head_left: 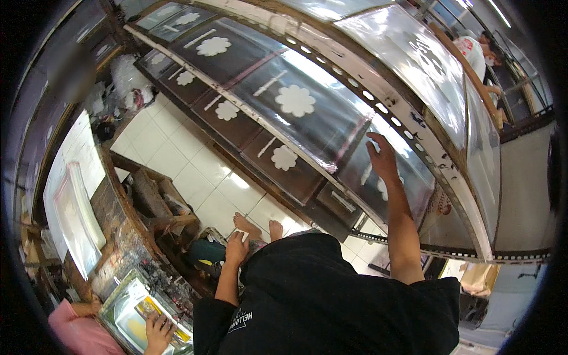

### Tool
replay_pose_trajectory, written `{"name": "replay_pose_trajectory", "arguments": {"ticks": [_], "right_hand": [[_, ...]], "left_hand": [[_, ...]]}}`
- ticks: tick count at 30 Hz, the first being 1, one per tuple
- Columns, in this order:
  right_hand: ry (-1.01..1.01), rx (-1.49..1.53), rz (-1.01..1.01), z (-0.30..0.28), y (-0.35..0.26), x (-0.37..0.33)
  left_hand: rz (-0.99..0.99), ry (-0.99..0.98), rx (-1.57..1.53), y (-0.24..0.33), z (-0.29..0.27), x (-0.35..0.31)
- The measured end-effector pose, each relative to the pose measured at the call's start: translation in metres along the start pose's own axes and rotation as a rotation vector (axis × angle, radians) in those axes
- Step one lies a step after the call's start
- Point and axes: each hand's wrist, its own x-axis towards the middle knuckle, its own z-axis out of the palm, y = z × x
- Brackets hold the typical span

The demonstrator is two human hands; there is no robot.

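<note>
My right hand [383, 158] reaches out over a clear plastic sheet with a white flower print [378, 177], partly hidden by the hand and wrist. Its fingers are bent and apart, and nothing shows between them; whether the fingertips touch the film cannot be told. Left of it lies another clear plastic sheet [331, 127] with a white scalloped flower [295, 101] and a short white bar. My left hand [238, 247] hangs low beside my thigh, fingers loosely curled, with nothing visible in it.
A long rack [260, 127] carries several printed sheets on stacked levels, with a perforated rail [367, 94] behind. At lower left, a co-worker's hand [158, 332] rests on a framed screen [121, 307] beside a stained workbench [121, 236]. Another person [470, 53] stands at far right.
</note>
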Motion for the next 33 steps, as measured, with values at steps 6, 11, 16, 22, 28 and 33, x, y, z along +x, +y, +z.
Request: {"name": "replay_pose_trajectory", "arguments": {"ticks": [6,11,16,22,28,33], "right_hand": [[-0.102,0.045,-0.142,0.062,-0.031,0.060],[-0.126,0.088,-0.315,0.112,-0.059,0.089],[-0.326,0.357,-0.234,0.138,-0.115,0.079],[-0.772,0.715,-0.205,0.197,-0.199,0.028],[-1.130,0.697,-0.365,0.264,-0.258,-0.001],[-1.279,0.596,-0.349,0.300,-0.286,0.000]], "left_hand": [[-0.094,0.061,-0.056,-0.011,0.004,-0.025],[-0.249,0.179,-0.175,-0.015,0.008,-0.053],[-0.331,0.273,-0.262,-0.001,-0.007,-0.059],[-0.287,0.450,-0.327,0.016,-0.077,-0.005],[-0.279,0.665,-0.259,0.003,-0.149,0.037],[-0.283,0.780,-0.220,-0.014,-0.198,0.042]]}}
